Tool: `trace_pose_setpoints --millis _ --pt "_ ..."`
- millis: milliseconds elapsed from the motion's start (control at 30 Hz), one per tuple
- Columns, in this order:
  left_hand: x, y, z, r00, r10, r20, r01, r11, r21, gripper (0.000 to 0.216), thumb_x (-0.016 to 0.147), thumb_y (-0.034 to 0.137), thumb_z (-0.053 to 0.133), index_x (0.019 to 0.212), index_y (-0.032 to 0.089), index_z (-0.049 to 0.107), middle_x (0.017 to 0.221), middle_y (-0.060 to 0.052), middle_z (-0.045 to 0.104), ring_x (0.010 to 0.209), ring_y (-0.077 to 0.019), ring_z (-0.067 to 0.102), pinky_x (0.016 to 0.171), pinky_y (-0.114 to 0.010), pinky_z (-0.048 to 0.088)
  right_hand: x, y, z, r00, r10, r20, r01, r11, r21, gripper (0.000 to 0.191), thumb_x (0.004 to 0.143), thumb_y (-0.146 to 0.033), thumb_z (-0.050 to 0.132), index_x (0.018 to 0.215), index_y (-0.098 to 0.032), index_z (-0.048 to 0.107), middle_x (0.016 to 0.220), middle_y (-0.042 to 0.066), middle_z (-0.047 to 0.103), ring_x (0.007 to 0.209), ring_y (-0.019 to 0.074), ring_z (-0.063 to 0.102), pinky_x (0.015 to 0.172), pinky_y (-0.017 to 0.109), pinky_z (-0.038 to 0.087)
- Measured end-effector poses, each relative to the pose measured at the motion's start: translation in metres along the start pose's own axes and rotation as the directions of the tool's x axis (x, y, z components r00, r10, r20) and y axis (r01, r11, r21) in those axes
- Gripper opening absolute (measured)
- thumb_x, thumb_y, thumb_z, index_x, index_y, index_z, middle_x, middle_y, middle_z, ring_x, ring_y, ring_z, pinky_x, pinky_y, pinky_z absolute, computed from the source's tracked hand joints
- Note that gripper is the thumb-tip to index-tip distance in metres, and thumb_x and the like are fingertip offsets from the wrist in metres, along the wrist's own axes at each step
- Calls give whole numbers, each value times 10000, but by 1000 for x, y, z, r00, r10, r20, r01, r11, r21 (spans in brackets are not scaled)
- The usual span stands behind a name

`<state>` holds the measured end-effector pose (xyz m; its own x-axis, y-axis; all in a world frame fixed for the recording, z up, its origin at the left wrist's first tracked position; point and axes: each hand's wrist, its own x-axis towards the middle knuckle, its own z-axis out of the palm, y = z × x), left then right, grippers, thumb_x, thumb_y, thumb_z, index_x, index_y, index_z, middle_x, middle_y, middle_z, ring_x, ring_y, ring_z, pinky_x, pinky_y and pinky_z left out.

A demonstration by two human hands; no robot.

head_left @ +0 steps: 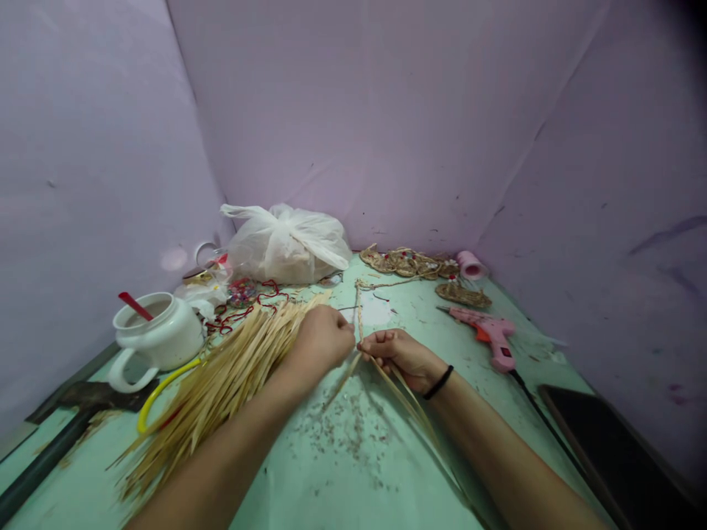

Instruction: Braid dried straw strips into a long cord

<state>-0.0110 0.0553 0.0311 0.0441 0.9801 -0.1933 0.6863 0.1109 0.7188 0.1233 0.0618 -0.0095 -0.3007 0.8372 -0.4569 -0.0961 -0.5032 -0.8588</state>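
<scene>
A thin braid of dried straw strips point(360, 318) runs from the far middle of the table down to my hands. My right hand point(402, 356), with a black band on its wrist, pinches the braid's near end. Loose straw strips point(415, 412) trail from it toward me. Just to the left, my left hand point(325, 337) is closed, fingertips close to the braid; what they hold, if anything, is hidden. Under and beside my left forearm lies a large bundle of dried straw strips point(232, 375).
At left stand a white ceramic pot point(182, 335) with a red stick in it and a hammer point(82, 412). A tied white plastic bag point(292, 246) sits at the back, near woven straw pieces point(406, 261). A pink glue gun point(491, 331) and a dark flat object point(607, 449) lie right.
</scene>
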Motion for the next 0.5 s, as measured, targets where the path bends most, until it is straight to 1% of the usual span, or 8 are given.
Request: trace_pose_setpoints --millis 67,100,167,200,233,300,400,500 --pt "8 -3 -3 980 -117 158 144 975 -168 111 677 174 489 642 123 582 354 16 421 342 -98 379 399 -215 261 0 0 -2 999 -6 44 6 1000 11 42 571 -99 605 550 -95 569 465 -14 547 344 16 382 347 134 272" --pt "11 -4 -2 951 -152 270 221 943 -247 114 681 145 476 660 113 584 367 12 447 327 -90 377 384 -208 265 1 1 -2 998 -16 66 16 1000 6 46 567 -110 618 559 -94 575 469 -12 549 353 18 391 355 135 280" --pt "14 -7 3 879 -161 449 344 866 -362 120 678 96 461 638 93 574 419 -5 497 343 -81 416 380 -197 304 1 2 -4 995 -41 95 42 999 -12 66 554 -130 636 573 -94 583 474 -11 549 371 21 402 369 137 288" --pt "15 -9 6 857 -153 491 377 836 -398 121 672 78 459 616 87 566 438 -10 509 357 -78 437 383 -193 325 2 2 -4 994 -51 100 54 998 -29 76 546 -136 641 580 -95 586 476 -13 549 377 23 403 370 139 284" --pt "16 -11 9 853 -152 500 391 820 -418 119 662 68 462 592 86 557 442 -8 509 360 -76 444 382 -190 338 2 2 -5 993 -61 99 66 996 -54 84 540 -140 643 586 -98 587 478 -16 547 381 24 401 366 140 273" --pt "17 -14 11 869 -172 464 378 836 -398 113 637 70 477 544 95 537 408 8 476 330 -72 413 353 -190 324 1 1 -6 992 -83 93 94 988 -119 92 531 -141 640 593 -104 583 487 -23 547 381 24 388 357 146 246" --pt "18 -17 11 900 -174 400 317 891 -325 114 608 110 511 494 118 507 363 34 416 293 -62 339 309 -187 244 0 -1 -7 989 -131 67 143 963 -230 102 532 -139 629 613 -113 572 502 -23 559 381 29 377 362 155 235" --pt "17 -17 11 927 -134 350 247 921 -302 106 578 139 545 489 137 487 346 65 347 286 -46 260 311 -190 147 1 0 -6 980 -199 27 195 912 -360 79 550 -136 609 609 -120 558 502 -17 563 394 38 377 389 165 262"
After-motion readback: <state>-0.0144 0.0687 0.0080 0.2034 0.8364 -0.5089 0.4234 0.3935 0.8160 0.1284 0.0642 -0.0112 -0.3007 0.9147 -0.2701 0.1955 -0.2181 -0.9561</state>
